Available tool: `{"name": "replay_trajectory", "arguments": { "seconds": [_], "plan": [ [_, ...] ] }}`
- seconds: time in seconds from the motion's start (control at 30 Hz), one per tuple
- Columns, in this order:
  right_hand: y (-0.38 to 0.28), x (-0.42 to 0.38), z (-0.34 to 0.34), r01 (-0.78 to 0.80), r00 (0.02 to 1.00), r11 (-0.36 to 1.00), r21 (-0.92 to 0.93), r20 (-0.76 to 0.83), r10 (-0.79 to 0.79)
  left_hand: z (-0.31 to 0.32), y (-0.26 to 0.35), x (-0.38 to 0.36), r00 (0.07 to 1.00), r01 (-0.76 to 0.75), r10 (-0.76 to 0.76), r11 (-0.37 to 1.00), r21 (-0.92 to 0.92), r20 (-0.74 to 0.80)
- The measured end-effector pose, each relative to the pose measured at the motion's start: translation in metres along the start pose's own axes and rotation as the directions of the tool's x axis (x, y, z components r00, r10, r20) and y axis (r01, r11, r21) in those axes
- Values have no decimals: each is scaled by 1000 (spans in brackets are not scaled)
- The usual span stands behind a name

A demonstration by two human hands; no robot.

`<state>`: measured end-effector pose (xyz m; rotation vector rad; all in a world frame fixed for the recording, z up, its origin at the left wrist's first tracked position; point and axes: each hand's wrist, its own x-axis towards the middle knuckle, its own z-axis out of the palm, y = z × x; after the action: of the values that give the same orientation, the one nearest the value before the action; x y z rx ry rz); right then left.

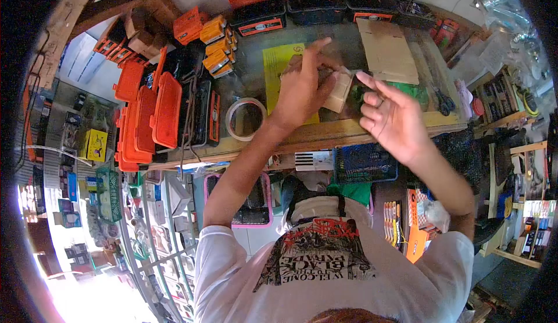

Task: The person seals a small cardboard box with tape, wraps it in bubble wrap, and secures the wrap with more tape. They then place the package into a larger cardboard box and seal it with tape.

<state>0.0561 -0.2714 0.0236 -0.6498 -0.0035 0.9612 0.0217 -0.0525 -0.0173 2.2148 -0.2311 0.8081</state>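
My left hand (303,87) is over the glass-topped counter, its index finger stretched out and its thumb against a small tan cardboard box (337,95). The box is partly hidden by that hand. My right hand (390,112) is just right of the box, palm partly turned up, one finger stretched toward the box's upper corner and the others loosely curled. I see nothing clearly held in it. A roll of clear tape (246,119) lies flat left of my left hand. Beneath the hands is a yellow sheet (273,61).
Orange-lidded black cases (168,109) stand open at the left. Small orange boxes (218,47) are stacked behind them. A flattened cardboard piece (388,51) lies at the back right, near scissors (446,103). The counter's wooden front edge (343,130) runs below my hands.
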Motion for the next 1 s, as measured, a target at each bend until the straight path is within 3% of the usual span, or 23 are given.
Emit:
{"name": "replay_trajectory", "arguments": {
  "seconds": [0.13,0.3,0.43,0.53,0.7,0.83,1.0],
  "plan": [
    [39,-15,-4,104,985,984,146,122,-122,3,3,-1,999,34,-34,999,-5,-28],
    [68,-11,-7,172,959,974,144,201,-199,-2,8,2,997,75,-73,996,-47,32],
    [74,-12,-4,213,944,972,104,234,-232,-6,9,2,996,58,-59,998,21,65],
    [77,-13,2,196,970,979,48,134,-201,-7,11,3,994,71,-74,997,44,80],
    [78,-12,-3,166,977,983,79,123,-175,-9,15,3,987,108,-108,994,12,116],
    [79,-13,-7,141,977,981,135,140,-159,-4,12,3,998,22,-25,998,51,52],
    [76,-13,-8,195,969,972,128,126,-211,-4,15,5,998,32,-35,998,60,57]
  ]
}}
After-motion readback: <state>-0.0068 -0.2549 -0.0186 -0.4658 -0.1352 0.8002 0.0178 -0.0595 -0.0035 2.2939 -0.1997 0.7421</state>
